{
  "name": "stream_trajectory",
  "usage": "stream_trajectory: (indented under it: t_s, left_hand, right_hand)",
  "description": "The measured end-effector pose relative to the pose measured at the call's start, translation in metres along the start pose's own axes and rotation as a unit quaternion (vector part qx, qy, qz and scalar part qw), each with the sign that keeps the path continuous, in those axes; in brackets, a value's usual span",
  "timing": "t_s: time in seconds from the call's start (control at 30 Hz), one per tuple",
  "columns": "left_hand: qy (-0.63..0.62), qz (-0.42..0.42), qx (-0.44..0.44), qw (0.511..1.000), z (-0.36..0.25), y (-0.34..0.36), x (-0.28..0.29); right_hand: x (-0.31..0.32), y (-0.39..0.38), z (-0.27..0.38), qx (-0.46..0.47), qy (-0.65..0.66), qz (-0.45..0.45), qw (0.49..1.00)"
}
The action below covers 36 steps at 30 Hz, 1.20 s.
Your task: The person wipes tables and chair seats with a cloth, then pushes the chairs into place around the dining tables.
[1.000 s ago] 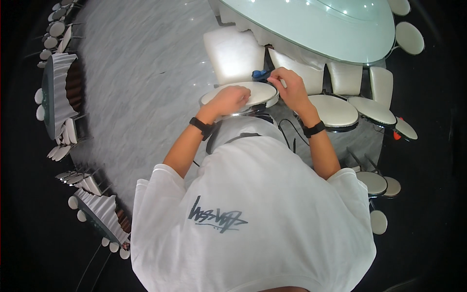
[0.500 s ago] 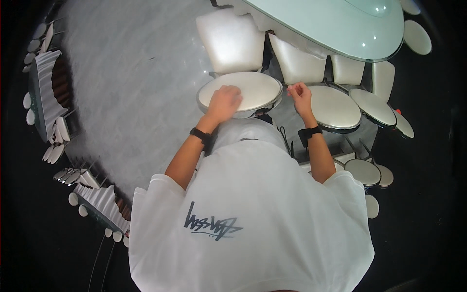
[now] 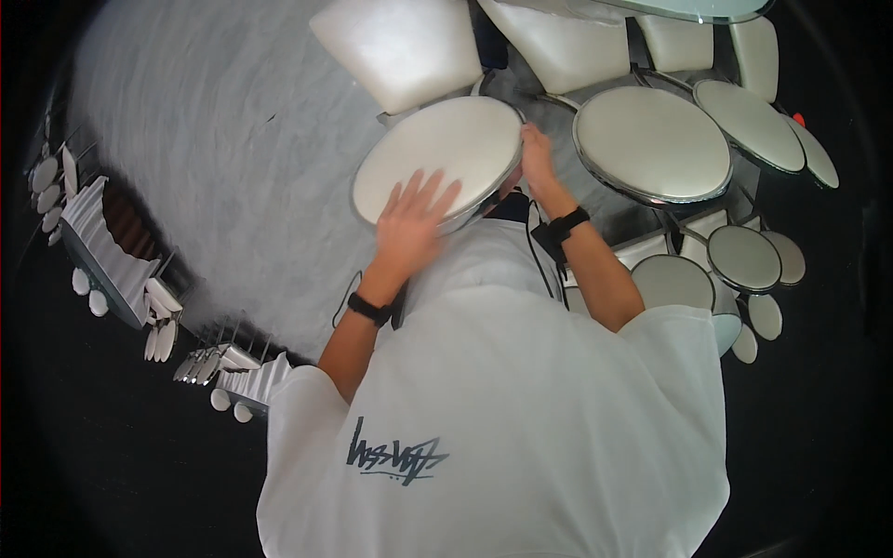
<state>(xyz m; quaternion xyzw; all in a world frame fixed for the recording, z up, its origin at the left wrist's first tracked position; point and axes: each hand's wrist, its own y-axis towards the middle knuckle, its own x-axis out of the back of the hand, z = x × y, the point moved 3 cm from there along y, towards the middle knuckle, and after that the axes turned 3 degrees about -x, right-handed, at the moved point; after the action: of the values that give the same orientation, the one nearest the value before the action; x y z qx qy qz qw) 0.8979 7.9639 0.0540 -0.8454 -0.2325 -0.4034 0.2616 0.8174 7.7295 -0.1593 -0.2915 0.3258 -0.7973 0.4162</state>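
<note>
Before me is a chair's oval white backrest with a shiny metal rim, tilted down to the left. My left hand lies over its near lower part, fingers spread and slightly blurred. It holds nothing. At the backrest's right edge, my right hand is closed on the rim, with some of its fingers hidden behind the edge. Beyond the backrest is the chair's white padded seat. Each wrist wears a black band.
To the right stand more chairs, with an oval white backrest closest and another backrest past it. A glass tabletop shows at the top edge. Draped tables and chairs stand far left on the grey floor.
The backrest appears larger and more tilted. My right hand has moved left onto its rim from beside it. My left hand has slid lower, its fingers now spread. The view has shifted.
</note>
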Motion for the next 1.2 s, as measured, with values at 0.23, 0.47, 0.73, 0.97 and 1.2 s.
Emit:
stream_trajectory:
  t_s: [0.23,0.47,0.73,0.97,1.2]
  left_hand:
    - [0.047,0.07,0.009,0.996,0.056,-0.051,0.027]
    - [0.021,0.029,0.061,0.997,0.096,-0.067,0.071]
    - [-0.007,0.11,0.131,0.985,0.1,-0.082,0.071]
    - [-0.13,0.358,0.038,0.924,0.093,-0.081,0.11]
    - [0.014,0.165,0.064,0.984,0.128,-0.043,0.004]
  right_hand:
    - [-0.06,-0.067,0.011,-0.009,0.01,0.122,0.992]
    - [-0.067,0.008,-0.026,-0.183,0.129,0.343,0.912]
    - [-0.057,0.284,-0.159,-0.114,-0.056,0.099,0.987]
    - [-0.102,0.454,-0.26,-0.069,-0.286,0.163,0.942]
    - [-0.095,0.579,-0.317,-0.182,-0.002,0.135,0.974]
